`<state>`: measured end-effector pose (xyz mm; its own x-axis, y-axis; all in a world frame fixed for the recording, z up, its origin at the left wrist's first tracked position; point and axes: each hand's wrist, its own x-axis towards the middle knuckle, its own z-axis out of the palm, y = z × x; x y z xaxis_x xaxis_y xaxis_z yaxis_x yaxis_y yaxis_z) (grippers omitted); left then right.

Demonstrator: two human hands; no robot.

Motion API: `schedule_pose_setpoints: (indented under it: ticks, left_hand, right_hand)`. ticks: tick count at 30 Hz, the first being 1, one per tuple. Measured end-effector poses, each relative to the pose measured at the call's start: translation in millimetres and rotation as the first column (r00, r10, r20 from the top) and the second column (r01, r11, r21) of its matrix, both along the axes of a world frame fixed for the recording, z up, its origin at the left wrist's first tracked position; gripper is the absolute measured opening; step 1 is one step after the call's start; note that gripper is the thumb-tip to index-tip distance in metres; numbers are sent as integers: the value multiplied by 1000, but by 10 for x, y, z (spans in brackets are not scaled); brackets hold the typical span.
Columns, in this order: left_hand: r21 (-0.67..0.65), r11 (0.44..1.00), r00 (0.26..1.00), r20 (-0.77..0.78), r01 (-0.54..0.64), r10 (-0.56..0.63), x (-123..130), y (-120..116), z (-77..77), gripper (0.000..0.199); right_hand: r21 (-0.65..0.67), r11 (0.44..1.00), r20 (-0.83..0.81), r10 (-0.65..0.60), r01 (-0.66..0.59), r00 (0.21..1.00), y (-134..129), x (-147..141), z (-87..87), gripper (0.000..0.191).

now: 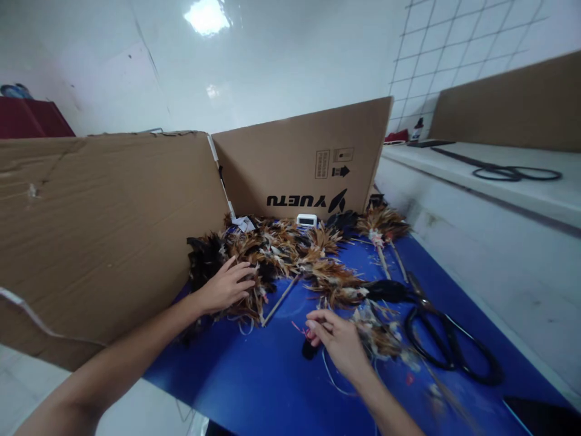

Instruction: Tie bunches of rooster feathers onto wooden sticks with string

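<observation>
My left hand (228, 284) is spread out with its fingers apart over a pile of brown and black feathers (272, 245) on the blue tabletop (267, 375). My right hand (333, 339) has its fingers pinched around a pink string (300, 329). Just below these fingertips lies a small black object (309, 349), its kind not clear. A thin stick (281, 300) pokes out of the feathers between my two hands. To the right of my right hand is a loose bunch of feathers (385, 336), partly blurred.
Large black-handled scissors (447, 345) lie on the right. Cardboard panels (299, 157) wall off the back and left. A small white digital device (307, 220) stands behind the feathers. Feather bundles on sticks (379, 233) lie at the back right, beside a white ledge (499, 172).
</observation>
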<state>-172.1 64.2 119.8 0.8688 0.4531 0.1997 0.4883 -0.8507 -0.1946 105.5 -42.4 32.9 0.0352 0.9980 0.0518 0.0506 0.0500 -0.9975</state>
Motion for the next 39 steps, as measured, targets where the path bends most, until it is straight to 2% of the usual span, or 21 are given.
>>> schedule_pose_setpoints:
  ticks: [3,7,9,10,11,13,16,19,22,25,28,32,35,39]
  left_hand:
    - [-14,996,990,113,91,-89,-36,-261,13,27]
    - [-53,975,957,213,214,-198,3,-612,-105,25]
    - [-47,952,934,216,302,-286,84,-778,-192,26]
    - [-52,935,924,183,351,-337,134,-857,-231,26]
    - [-65,922,919,131,383,-372,188,-933,-264,26]
    - [-79,901,904,52,427,-424,291,-1068,-315,27]
    - [-96,883,888,47,459,-457,407,-1193,-383,28]
    - [-149,881,892,126,450,-434,498,-1213,-492,31]
    - [-205,883,893,257,423,-369,615,-1165,-636,32]
    - [-229,881,855,430,414,-290,780,-1104,-749,29]
    - [-288,863,800,567,414,-195,986,-1060,-761,24]
    - [-360,836,746,660,414,-85,1294,-1035,-670,15]
    - [-355,856,724,689,376,-33,1481,-993,-680,15]
    - [-246,931,734,678,271,-35,1558,-869,-861,20]
  right_hand:
    - [23,999,-27,-32,33,999,23,-75,51,21]
    - [93,996,-30,8,-5,1000,92,-370,252,16]
    - [170,984,50,50,-58,997,157,-543,380,15]
    - [236,966,150,74,-109,986,192,-616,439,15]
    - [313,928,302,105,-202,947,224,-675,489,17]
    - [384,870,584,30,-309,811,260,-741,555,22]
    - [389,856,789,-119,-340,602,219,-727,567,21]
    - [381,873,827,-174,-305,535,100,-623,502,20]
    - [423,865,802,-218,-270,556,-35,-466,392,26]
    - [495,837,762,-291,-231,578,-148,-265,261,33]
    - [520,833,765,-357,-188,537,-211,-29,138,25]
    - [556,807,786,-433,-199,441,-217,266,28,23]
    - [605,777,753,-489,-171,441,-206,400,-18,24]
    - [668,742,668,-564,-58,484,-221,473,-41,20]
